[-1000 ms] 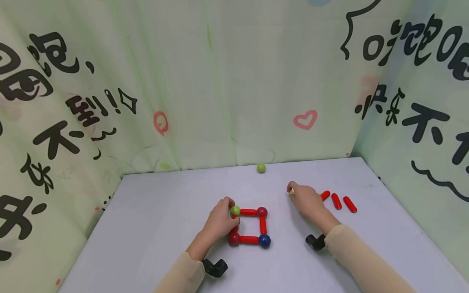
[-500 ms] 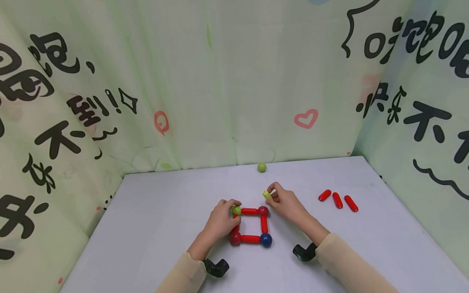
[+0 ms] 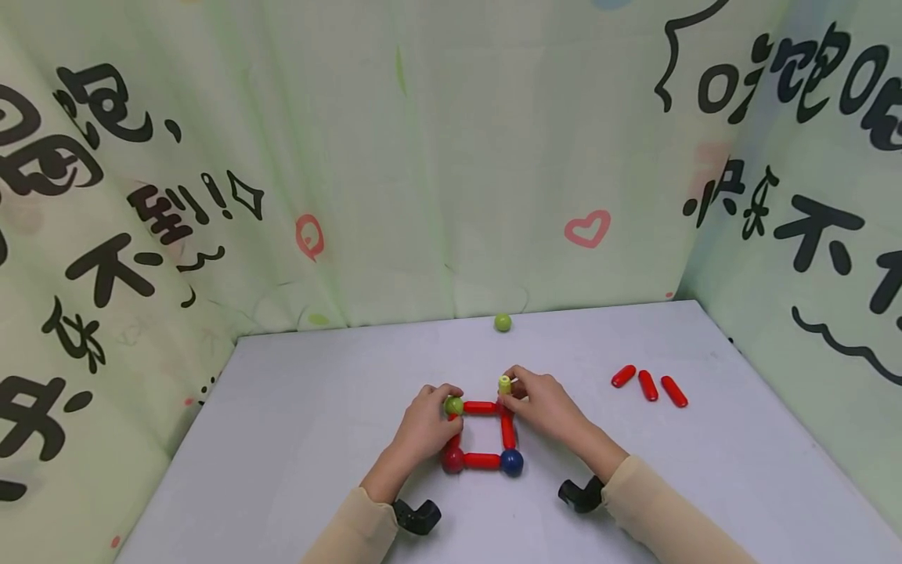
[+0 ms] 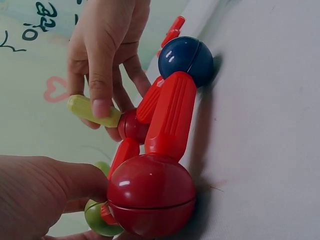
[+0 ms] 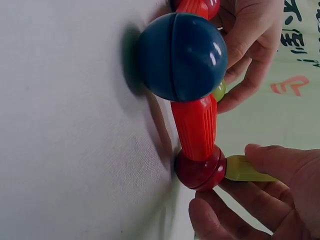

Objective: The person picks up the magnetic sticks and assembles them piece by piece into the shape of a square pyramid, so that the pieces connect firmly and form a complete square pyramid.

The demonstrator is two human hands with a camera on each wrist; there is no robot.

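Observation:
A square frame of red rods (image 3: 483,461) and balls lies on the table. Its corners are a green ball (image 3: 454,405), a blue ball (image 3: 511,463), a near-left red ball (image 4: 151,195) and a far-right red ball (image 5: 200,170). My left hand (image 3: 425,427) grips the green ball at the far-left corner, with the thumb by the left rod. Between thumb and fingers, my right hand (image 3: 553,405) pinches a yellow rod (image 4: 92,111). The rod stands upright with its lower end touching the far-right red ball, as both wrist views show. In the head view my right fingers mostly cover that ball.
Several loose red rods (image 3: 648,385) lie on the table (image 3: 338,407) to the right. A loose green ball (image 3: 503,323) rests at the back edge. Curtains (image 3: 451,172) with printed writing close off the back and sides.
My right hand has come left from beside the loose red rods, bringing the yellow rod onto the far-right red ball and turning it upright. My left hand has stayed at the green ball.

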